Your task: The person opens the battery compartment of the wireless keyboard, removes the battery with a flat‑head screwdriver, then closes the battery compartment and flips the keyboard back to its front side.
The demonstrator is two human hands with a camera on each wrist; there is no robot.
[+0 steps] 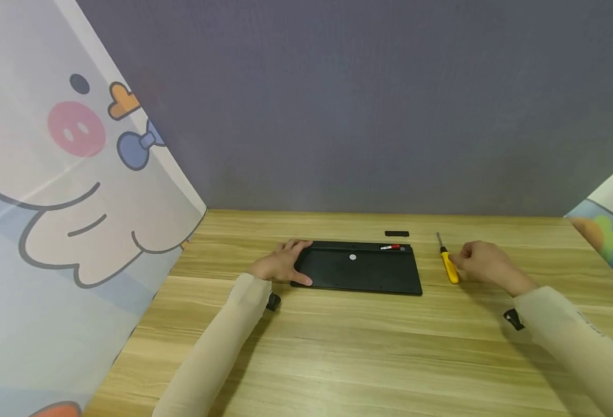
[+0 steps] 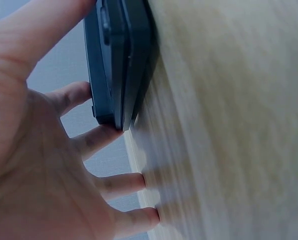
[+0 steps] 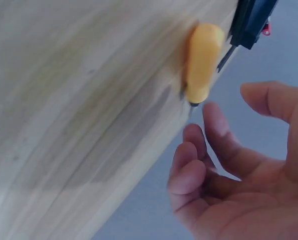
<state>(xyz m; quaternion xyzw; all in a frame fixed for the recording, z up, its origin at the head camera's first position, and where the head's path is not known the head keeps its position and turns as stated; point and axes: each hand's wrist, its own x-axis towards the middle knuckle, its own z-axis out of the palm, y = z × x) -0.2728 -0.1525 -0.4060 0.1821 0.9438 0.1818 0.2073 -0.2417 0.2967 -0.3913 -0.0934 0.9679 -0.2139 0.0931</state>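
Note:
A black keyboard (image 1: 358, 271) lies underside up on the wooden table, its small battery compartment uncovered near the far right corner. In that compartment sits a red and white battery (image 1: 389, 247). My left hand (image 1: 283, 265) holds the keyboard's left end between thumb and fingers; the left wrist view shows two other fingertips down on the table. Right of the keyboard lies a screwdriver (image 1: 449, 266) with a yellow handle, tip pointing away. My right hand (image 1: 485, 263) hovers beside the handle, fingers loosely bent, thumb apart, nothing held.
Beyond the keyboard's far edge lies a small black battery cover (image 1: 397, 234). A grey wall (image 1: 358, 116) rises behind the table (image 1: 337, 347). To the left hangs a cartoon-printed sheet (image 1: 129, 214), with another printed surface (image 1: 605, 237) at the right.

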